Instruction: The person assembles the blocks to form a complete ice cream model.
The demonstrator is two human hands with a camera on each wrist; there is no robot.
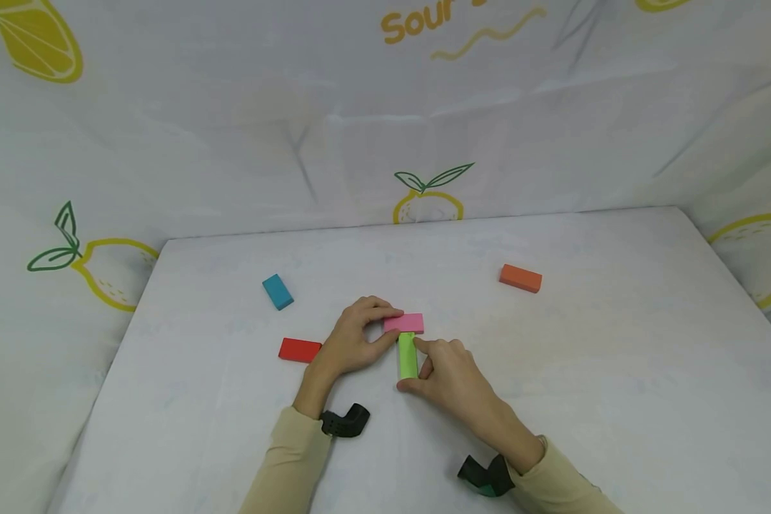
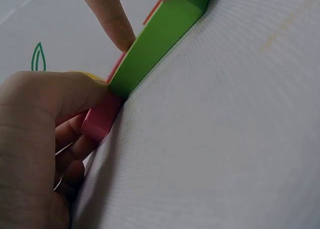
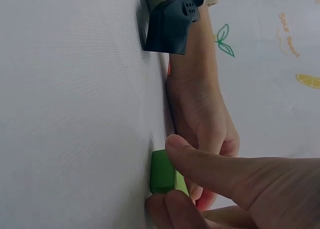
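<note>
A pink block (image 1: 411, 323) lies flat across the far end of a bright green block (image 1: 407, 358), and the two meet in a T shape on the white table. My left hand (image 1: 352, 338) pinches the pink block between thumb and fingers at its left end. Seen from the left wrist, the left thumb tip also reaches the corner where pink block (image 2: 102, 118) and green block (image 2: 160, 41) join. My right hand (image 1: 455, 373) grips the green block, its thumb at the near end and index finger by the far right edge.
A red block (image 1: 298, 350) lies just left of my left wrist, partly behind it. Farther back are a blue block (image 1: 278, 292) on the left and an orange block (image 1: 520, 278) on the right. A white lemon-print cloth (image 1: 231, 143) stands behind the table.
</note>
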